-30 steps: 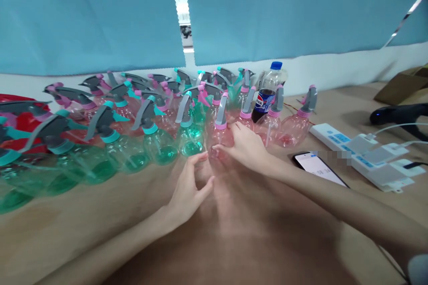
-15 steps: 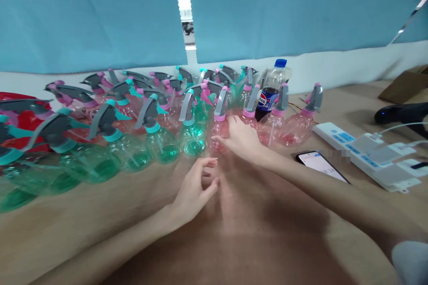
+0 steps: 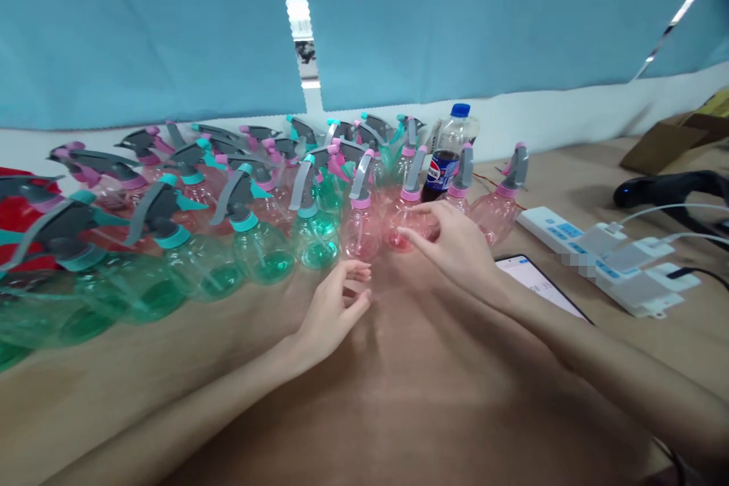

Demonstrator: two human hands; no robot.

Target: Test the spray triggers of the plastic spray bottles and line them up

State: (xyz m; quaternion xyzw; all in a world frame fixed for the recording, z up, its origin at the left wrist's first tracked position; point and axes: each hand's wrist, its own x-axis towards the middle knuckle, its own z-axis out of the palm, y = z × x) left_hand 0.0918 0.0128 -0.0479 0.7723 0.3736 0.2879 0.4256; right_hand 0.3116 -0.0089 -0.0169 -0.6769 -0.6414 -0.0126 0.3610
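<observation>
Rows of spray bottles stand on the table, with clear bodies and grey trigger heads. My right hand (image 3: 459,247) is in front of a pink spray bottle (image 3: 392,231), its thumb and fingers parted; whether it touches the bottle I cannot tell. It partly hides another pink spray bottle (image 3: 459,197) behind it. To the left stand one more pink spray bottle (image 3: 361,235) and a green spray bottle (image 3: 317,239). My left hand (image 3: 336,311) hovers over the table before these two, its fingers loosely curled and apart, holding nothing.
A cola bottle (image 3: 441,167) with a blue cap rises behind the pink row. At right lie a phone (image 3: 538,285), a white power strip (image 3: 604,262) with plugged-in cables, a black device (image 3: 654,194) and a cardboard box (image 3: 666,140). Something red (image 3: 23,205) lies at far left.
My right hand has moved right, from the pink bottle beside the green one to the pink bottle on its right. My left hand has hardly moved. The view has shifted slightly right.
</observation>
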